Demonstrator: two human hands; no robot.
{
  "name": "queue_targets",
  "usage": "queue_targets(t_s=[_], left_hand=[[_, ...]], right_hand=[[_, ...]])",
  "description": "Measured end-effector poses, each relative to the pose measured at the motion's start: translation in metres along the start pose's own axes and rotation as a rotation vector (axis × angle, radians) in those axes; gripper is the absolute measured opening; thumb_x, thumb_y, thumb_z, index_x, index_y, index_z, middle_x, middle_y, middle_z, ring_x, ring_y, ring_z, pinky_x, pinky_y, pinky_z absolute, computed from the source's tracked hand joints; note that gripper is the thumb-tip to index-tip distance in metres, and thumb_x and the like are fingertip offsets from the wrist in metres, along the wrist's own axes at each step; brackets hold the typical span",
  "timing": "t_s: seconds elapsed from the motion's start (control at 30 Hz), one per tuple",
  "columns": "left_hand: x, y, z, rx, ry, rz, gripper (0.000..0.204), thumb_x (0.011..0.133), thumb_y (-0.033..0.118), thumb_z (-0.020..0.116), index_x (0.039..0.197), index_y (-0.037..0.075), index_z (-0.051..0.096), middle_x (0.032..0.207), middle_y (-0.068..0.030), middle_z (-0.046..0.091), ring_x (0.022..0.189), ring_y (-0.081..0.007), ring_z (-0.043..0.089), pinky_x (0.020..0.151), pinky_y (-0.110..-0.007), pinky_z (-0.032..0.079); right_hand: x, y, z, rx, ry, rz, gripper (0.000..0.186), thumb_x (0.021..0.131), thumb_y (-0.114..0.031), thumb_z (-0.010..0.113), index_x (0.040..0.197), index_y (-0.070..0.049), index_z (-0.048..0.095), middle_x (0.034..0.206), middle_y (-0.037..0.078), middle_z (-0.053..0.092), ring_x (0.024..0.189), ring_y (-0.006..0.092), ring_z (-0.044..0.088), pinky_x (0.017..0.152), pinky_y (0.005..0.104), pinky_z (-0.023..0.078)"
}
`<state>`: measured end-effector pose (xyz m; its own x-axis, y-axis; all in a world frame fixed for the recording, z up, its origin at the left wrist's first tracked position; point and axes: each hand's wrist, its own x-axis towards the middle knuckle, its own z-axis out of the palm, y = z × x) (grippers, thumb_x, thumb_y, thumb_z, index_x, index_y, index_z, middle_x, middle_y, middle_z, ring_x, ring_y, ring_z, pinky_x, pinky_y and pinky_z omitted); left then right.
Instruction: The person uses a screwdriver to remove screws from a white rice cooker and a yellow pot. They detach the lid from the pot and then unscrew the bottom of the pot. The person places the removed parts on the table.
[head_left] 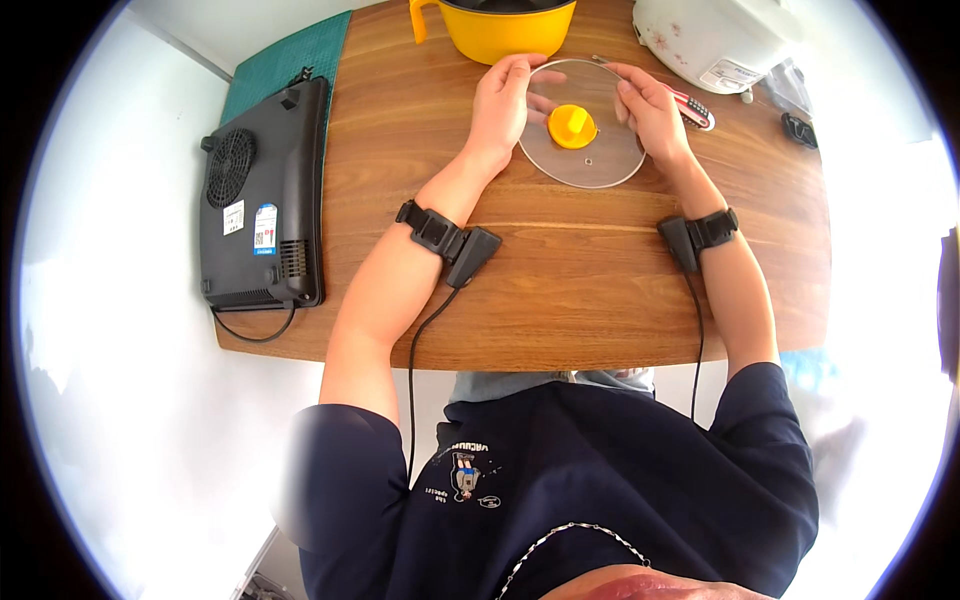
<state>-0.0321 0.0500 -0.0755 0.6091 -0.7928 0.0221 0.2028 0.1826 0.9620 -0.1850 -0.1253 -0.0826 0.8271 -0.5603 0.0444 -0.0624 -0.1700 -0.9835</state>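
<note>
A round glass lid (pixel 590 165) with a yellow knob (pixel 572 126) is held over the wooden table just in front of a yellow pot (pixel 505 30). My left hand (pixel 505 105) grips the lid at its left rim, fingers reaching to its far edge and partly seen through the glass. My right hand (pixel 650 115) grips the lid's right rim, fingers curled at the edge. A red and white object (pixel 698 112) lies just beyond my right hand, partly hidden by it.
A black appliance (pixel 262 190) with a fan grille and cord lies at the left on a green mat (pixel 275 55). A white appliance (pixel 705 40) stands at the back right, near a small black item (pixel 798 130) and clear plastic. Cables hang from both wrist straps past the table's front edge (pixel 520 365).
</note>
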Motion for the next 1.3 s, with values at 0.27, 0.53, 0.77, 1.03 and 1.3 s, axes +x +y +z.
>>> queue_targets(t_s=[0.27,0.53,0.77,1.03,1.3], left_hand=[[0.001,-0.001,-0.001,0.021,0.025,-0.013,0.041,0.113,0.030,0.039,0.133,-0.001,0.055,0.121,-0.0174,0.069,0.088,-0.0250,0.074,0.072,-0.035,0.061],[0.003,-0.001,0.000,0.050,0.027,-0.014,0.039,0.114,0.029,0.039,0.133,-0.001,0.056,0.120,-0.0163,0.068,0.086,-0.0230,0.072,0.070,-0.034,0.061],[0.003,-0.001,0.000,0.052,0.049,-0.019,0.040,0.114,0.030,0.040,0.133,-0.001,0.056,0.119,-0.0158,0.067,0.086,-0.0222,0.071,0.070,-0.033,0.060],[0.003,0.000,0.002,0.072,0.065,-0.015,0.035,0.112,0.026,0.041,0.134,0.001,0.052,0.120,-0.0165,0.066,0.087,-0.0228,0.071,0.071,-0.034,0.060],[0.003,-0.002,0.001,0.069,0.048,-0.002,0.034,0.112,0.026,0.042,0.134,0.001,0.051,0.120,-0.0169,0.066,0.087,-0.0223,0.071,0.071,-0.034,0.060]], right_hand=[[-0.071,-0.013,-0.028,0.082,0.277,0.124,0.033,0.108,-0.016,0.051,0.137,-0.006,0.064,0.075,-0.006,0.055,0.063,0.0020,0.042,0.056,0.0193,0.032],[-0.093,-0.017,-0.114,0.101,0.513,0.070,0.036,0.107,-0.014,0.052,0.139,0.000,0.059,0.076,-0.005,0.055,0.056,0.0013,0.036,0.049,0.0179,0.025],[-0.103,0.022,-0.185,0.078,0.734,0.096,0.036,0.106,-0.012,0.052,0.138,0.000,0.061,0.077,-0.005,0.055,0.060,0.0024,0.039,0.051,0.0191,0.027],[-0.103,0.040,-0.207,-0.058,0.816,0.153,0.036,0.105,-0.011,0.052,0.137,0.001,0.062,0.079,-0.004,0.057,0.066,0.0045,0.046,0.061,0.0212,0.035],[-0.089,0.050,-0.221,-0.168,0.838,0.164,0.036,0.105,-0.012,0.051,0.137,0.000,0.063,0.077,-0.002,0.057,0.069,0.0059,0.048,0.063,0.0227,0.038]])
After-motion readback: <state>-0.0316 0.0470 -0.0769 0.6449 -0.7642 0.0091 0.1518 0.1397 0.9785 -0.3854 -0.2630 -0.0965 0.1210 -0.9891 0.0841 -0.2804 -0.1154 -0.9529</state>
